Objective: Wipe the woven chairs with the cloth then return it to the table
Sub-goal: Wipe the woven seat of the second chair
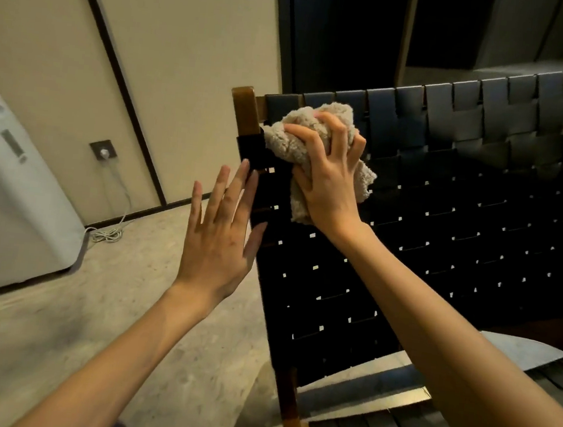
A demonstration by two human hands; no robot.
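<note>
Head view: right hand (328, 180) clutched the bunched beige terry cloth (301, 139) against the black woven-strap chair back (445, 212), top left corner; left hand (219, 235) flat, released. Wiping looked midway, table return left.

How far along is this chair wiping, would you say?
Done: nothing shows as finished. In hand: the right hand grips the bunched cloth against the upper corner of the woven chair back, beside its wooden post; the left hand is open at the weave's edge. Left: the rest of this weave, any other chairs, and returning the cloth to the table, which is out of view.
</note>
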